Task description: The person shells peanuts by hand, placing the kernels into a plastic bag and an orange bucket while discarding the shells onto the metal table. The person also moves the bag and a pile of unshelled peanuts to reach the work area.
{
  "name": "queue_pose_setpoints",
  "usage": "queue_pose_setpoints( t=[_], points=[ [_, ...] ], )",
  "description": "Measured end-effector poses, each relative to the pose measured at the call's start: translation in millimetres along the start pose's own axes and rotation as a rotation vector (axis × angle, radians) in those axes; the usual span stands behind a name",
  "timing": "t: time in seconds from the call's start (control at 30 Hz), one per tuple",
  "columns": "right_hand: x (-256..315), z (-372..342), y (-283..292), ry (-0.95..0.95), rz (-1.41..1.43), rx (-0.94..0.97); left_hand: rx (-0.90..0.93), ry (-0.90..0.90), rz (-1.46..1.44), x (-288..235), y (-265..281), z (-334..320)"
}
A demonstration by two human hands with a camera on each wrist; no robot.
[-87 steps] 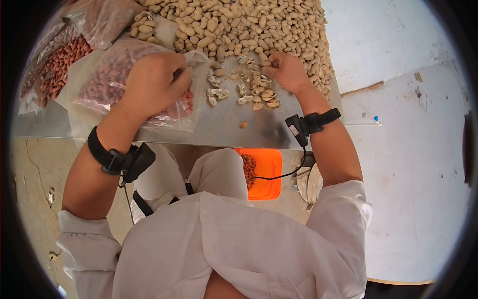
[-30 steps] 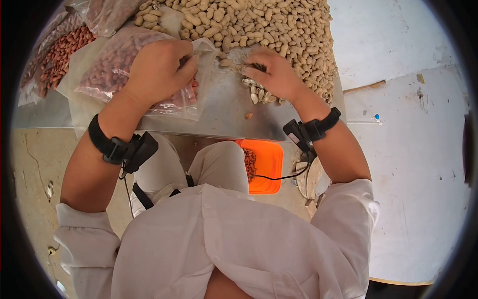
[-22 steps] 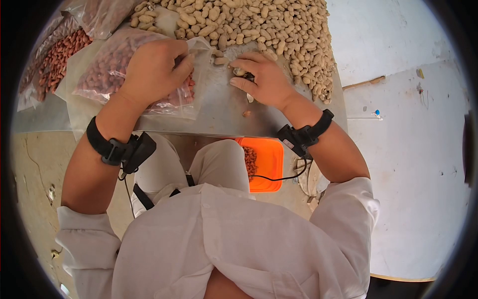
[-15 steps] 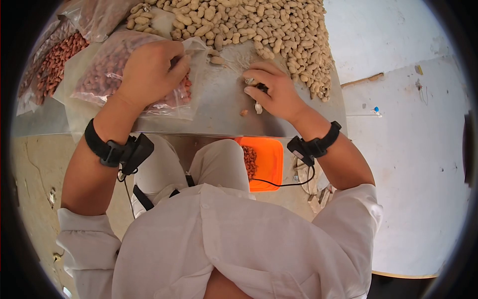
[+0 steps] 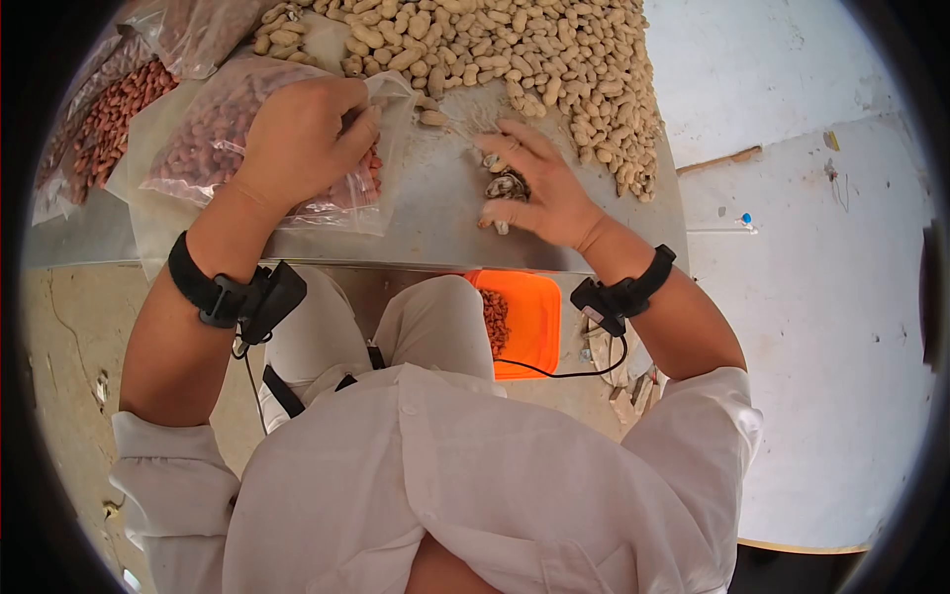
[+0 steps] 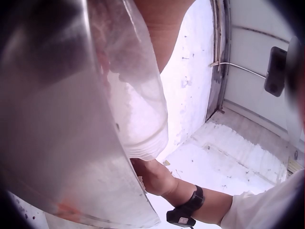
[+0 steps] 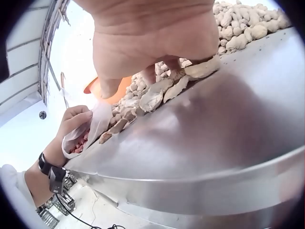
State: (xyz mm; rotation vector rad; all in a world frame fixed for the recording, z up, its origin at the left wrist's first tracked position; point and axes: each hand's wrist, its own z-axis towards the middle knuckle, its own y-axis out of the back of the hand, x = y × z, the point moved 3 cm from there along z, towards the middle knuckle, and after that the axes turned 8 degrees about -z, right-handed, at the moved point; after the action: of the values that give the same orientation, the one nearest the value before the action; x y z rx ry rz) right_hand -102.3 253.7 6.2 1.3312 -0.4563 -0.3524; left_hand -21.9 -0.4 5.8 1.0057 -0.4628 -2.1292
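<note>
The left hand [image 5: 307,139] pinches the mouth of a clear plastic bag [image 5: 208,158] holding red peanut kernels. That grip shows from the side in the right wrist view, where the left hand [image 7: 74,119] has thumb and fingers on the bag's edge. The right hand [image 5: 554,198] lies low over the metal table, fingers and thumb spread around a small cluster of cracked shells [image 5: 507,186]. From its wrist, pale shell halves [image 7: 155,98] show beneath the palm; the fingertips are partly hidden behind them. In the left wrist view the bag [image 6: 143,119] hides the left fingers.
Unshelled peanuts [image 5: 554,59] form a large heap across the back of the metal table [image 5: 435,238]. More red kernels [image 5: 124,109] in plastic lie at the far left. An orange container [image 5: 534,322] with kernels stands below the table's front edge, near the knees.
Shells scattered beside the heap are now clustered by the right hand, which has come toward the table's front edge; its thumb and fingers have just spread wider. The left hand stays on the bag.
</note>
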Motion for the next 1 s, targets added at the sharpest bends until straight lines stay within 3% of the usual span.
queue_pose_setpoints(
  t=[0.07, 0.27, 0.47, 0.57, 0.67, 1.0],
  points=[
    [18, 1, 3, 0.083, -0.137, -0.013, -0.007, -0.003, -0.002, 0, 0, 0],
    [21, -3, -5, 0.012, -0.113, -0.142, -0.009, 0.01, -0.023, 0, -1, -1],
    [16, -12, -2, 0.01, -0.317, -0.199, 0.009, 0.031, -0.031, -2, -1, 0],
    [6, -17, 0, 0.01, -0.28, -0.258, 0.024, 0.041, -0.027, 0, -2, -1],
    [-8, -21, -2, -0.014, -0.054, -0.277, 0.03, 0.055, -0.032, 1, -3, 0],
    [-25, -49, 6, -0.042, -0.243, -0.362, 0.003, 0.028, -0.018, -2, -4, 1]
  ],
)
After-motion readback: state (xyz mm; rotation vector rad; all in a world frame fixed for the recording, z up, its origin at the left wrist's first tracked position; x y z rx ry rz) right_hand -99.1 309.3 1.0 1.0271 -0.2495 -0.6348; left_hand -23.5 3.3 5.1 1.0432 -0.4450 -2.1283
